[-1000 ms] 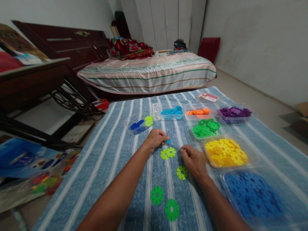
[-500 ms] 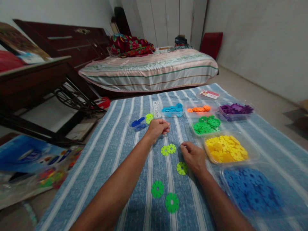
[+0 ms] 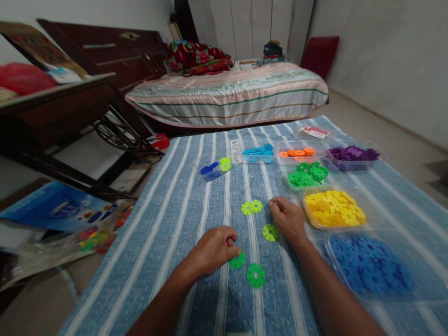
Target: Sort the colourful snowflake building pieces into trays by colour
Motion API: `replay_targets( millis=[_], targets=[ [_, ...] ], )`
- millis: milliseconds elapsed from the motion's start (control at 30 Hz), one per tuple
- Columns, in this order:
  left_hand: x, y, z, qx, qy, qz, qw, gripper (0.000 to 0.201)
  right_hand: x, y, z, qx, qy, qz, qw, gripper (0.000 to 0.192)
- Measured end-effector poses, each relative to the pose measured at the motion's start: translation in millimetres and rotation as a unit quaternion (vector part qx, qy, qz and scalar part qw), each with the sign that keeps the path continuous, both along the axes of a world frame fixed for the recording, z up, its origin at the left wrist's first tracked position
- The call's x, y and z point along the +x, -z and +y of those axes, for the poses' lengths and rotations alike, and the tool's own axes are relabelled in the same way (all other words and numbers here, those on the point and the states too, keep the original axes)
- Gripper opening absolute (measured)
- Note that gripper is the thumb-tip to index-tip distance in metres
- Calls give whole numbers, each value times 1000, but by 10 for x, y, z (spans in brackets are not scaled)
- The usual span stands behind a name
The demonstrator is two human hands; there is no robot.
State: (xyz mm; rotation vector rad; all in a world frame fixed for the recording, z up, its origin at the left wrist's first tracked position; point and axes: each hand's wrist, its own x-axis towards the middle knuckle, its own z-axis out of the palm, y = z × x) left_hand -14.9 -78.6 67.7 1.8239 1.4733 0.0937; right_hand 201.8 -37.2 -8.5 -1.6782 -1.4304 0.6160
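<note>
Two hands are seen on the striped cloth [image 3: 196, 196] from the head view. A dark green disc [image 3: 237, 260] is pinched at its edge by the curled left hand [image 3: 214, 249]. Nothing visible is gripped by the loosely closed right hand [image 3: 287, 218], resting beside a light green disc [image 3: 270, 232]; another green disc [image 3: 255, 275] lies just nearby.

Your left hand [image 3: 213, 249] is pinching the edge of a dark green snowflake disc [image 3: 238, 261] lying flat on the striped cloth, just beside a second green disc [image 3: 255, 275], while your right hand [image 3: 289, 218] is resting curled beside a lime disc [image 3: 270, 232].
</note>
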Motion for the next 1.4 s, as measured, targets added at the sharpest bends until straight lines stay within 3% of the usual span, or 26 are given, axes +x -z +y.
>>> replay_targets(
  millis=[133,300,500,667,800,900,1000,1100,1167,1233,1400],
  targets=[
    [30,-45,-129,-5,10,59,998,13,-16,-4,8,13,-1,-5,1000,32],
    [75,-38,-152,-37,-19,64,997,9,-37,-17,27,21,-3,-2,1000,31],
    [20,33,-29,-127,-41,-60,989,15,-46,-3,45,13,-3,5,1000,29],
    [112,36,197,-116,-78,-120,983,20,-56,-18,49,15,-3,5,1000,28],
    [428,-40,475,-101,-80,-165,978,19,-57,-9,51,23,-5,-1,1000,29],
    [817,-205,722,-50,-83,-218,971,14,-59,11,52,14,-5,0,1000,30],
    [1223,-385,943,-22,-135,-337,932,7,-66,12,54,9,6,4,1000,31],
    [1483,-451,1085,1,-173,-425,889,18,-71,-11,56,18,-3,9,1000,29],
    [1528,-407,1134,-3,-172,-433,885,25,-71,-24,56,17,-7,5,1000,29],
    [1479,-313,1151,5,-171,-393,904,22,-71,-29,58,15,-5,4,1000,29],
    [1104,-75,1035,52,-167,-296,939,11,-67,-15,68,9,-3,14,1000,30]
  ],
)
